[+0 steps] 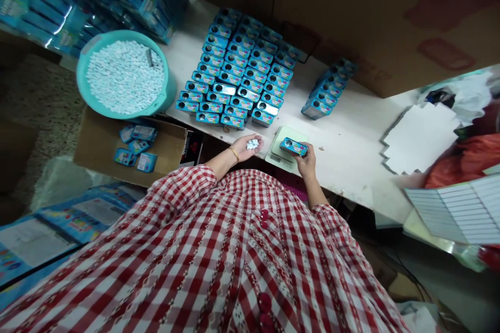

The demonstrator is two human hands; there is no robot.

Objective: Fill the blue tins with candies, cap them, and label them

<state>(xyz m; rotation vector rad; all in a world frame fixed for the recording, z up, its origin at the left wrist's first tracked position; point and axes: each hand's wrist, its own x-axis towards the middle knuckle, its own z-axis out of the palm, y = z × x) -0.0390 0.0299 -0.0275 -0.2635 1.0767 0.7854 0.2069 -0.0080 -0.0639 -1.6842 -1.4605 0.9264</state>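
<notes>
"Left hand (pixel 246 146) first: how was it held?"

"Palm up and cupped, loosely clasping a small heap of white pieces (pixel 252 143). I judge the cupping was to stop them rolling off. It hovered at the near edge of the white table (pixel 351 135)."

"And around it, biggest first?"

"At ten o'clock from the hands stood a teal basin (pixel 125 113), heaped with the same white pieces. It sat off the table's end, on the left arm's side. At twelve o'clock a block of blue tins (pixel 238 73) lay in tight rows and layers, likely to save room. At three o'clock lay a pile of white sheets (pixel 422 138). At one o'clock was a smaller stack of tins (pixel 326 91), apart from the block."

"The right hand (pixel 308 162)?"

"At three o'clock of the left, near it. Its fingers grasped a single blue tin (pixel 294 146) from the near side. They held it flat on a pale green scale (pixel 278 152), probably so that it sat level."

"How did that tin look?"

"Oblong, shallow and bright blue, with a colourful label along the top. A round opening near its left end faced up. What was inside I could not tell."
</notes>
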